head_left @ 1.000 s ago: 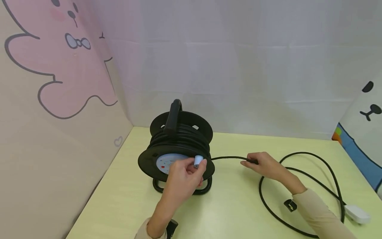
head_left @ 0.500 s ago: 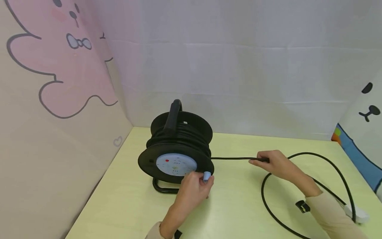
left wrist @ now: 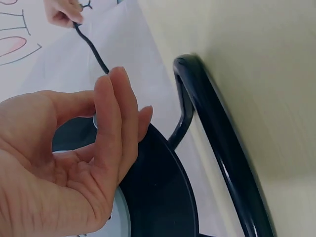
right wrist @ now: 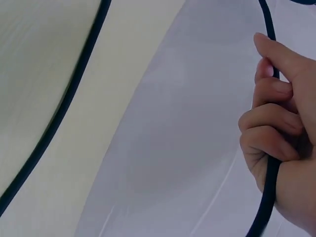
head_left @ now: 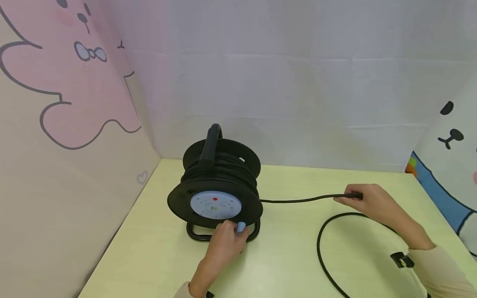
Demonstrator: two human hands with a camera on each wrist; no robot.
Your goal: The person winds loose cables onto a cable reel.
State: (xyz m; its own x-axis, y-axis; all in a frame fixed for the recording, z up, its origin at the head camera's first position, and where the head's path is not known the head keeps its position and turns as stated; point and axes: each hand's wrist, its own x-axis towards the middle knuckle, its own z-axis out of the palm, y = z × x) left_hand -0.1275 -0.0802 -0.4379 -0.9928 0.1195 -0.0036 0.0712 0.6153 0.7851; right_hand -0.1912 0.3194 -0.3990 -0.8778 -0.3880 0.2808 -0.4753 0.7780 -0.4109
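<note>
Left hand [head_left: 223,244] cranks reel knob [head_left: 241,227] lower; right hand [head_left: 372,203] (gripping cable [head_left: 298,200]) farther right.

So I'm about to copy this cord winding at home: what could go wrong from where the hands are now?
1. The left hand pinches only the small blue knob at the reel rim; fingers might slip off.
2. The right hand holds the cord taut to one side; a hard pull may tip or drag the reel.
3. The slack loop on the table could kink or snag under the right sleeve.
</note>
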